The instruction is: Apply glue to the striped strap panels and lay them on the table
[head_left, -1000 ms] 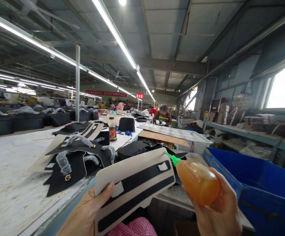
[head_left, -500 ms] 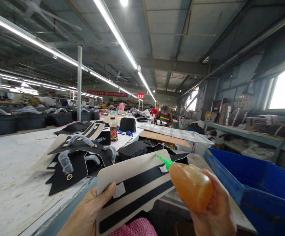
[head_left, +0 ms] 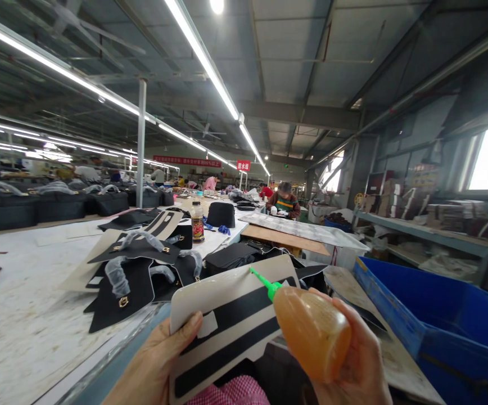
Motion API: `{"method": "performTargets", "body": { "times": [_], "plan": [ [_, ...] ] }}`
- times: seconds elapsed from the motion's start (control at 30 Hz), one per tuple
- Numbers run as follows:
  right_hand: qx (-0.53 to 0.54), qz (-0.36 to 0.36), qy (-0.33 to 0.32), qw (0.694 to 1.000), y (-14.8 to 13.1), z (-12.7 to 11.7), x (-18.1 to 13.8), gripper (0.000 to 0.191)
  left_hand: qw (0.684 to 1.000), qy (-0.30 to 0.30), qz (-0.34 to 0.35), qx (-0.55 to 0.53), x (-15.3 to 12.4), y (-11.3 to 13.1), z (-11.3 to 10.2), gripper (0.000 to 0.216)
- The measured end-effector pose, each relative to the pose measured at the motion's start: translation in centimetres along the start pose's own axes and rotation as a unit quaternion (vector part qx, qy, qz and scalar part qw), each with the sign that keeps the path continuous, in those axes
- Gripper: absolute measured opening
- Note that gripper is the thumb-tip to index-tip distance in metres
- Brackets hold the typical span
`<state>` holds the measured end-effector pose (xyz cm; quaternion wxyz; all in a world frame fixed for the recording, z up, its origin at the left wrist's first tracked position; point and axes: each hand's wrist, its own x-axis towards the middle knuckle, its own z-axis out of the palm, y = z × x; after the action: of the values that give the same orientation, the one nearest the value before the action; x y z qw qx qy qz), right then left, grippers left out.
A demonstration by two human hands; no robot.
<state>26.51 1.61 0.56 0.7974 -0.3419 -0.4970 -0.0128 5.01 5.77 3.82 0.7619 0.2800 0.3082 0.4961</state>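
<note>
Beige panel (head_left: pixel 227 326), two black stripes

Both hands are showing at the bottom of the frame. The left hand (head_left: pixel 153 368) is rising from the lower left, palm turned up and inward, its thumb (head_left: pixel 189 329) pressing down flat in a pinch; the fingers beneath are lying hidden, so their curl is probably closed but cannot be confirmed. The right hand (head_left: pixel 360 365) is coming in at the lower right, palm facing left, fingers wrapping round in a firm cupped grip, wrist tilting toward the centre.
</note>
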Motion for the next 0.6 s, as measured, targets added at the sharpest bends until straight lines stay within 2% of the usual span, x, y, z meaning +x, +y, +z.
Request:
{"method": "performTargets", "body": {
  "times": [0.1,0.2,0.43,0.6],
  "plan": [
    [-0.062,-0.073,-0.028,0.995,2.2,-1.6,0.9,0.071,1.0,0.008,0.004,-0.01,0.2,-0.1,-0.3,0.033],
    [-0.124,-0.094,-0.014,0.988,3.4,-2.5,1.4,0.071,1.0,0.008,0.005,-0.008,0.0,0.0,-0.1,0.037],
    [-0.131,-0.045,0.055,0.989,4.1,-2.8,2.0,0.078,0.999,0.017,0.016,0.023,-0.2,0.3,0.3,0.049],
    [-0.139,-0.005,0.104,0.985,4.3,-3.4,2.4,0.088,0.998,0.012,0.021,0.052,0.3,0.9,0.1,0.036]
  ]
}}
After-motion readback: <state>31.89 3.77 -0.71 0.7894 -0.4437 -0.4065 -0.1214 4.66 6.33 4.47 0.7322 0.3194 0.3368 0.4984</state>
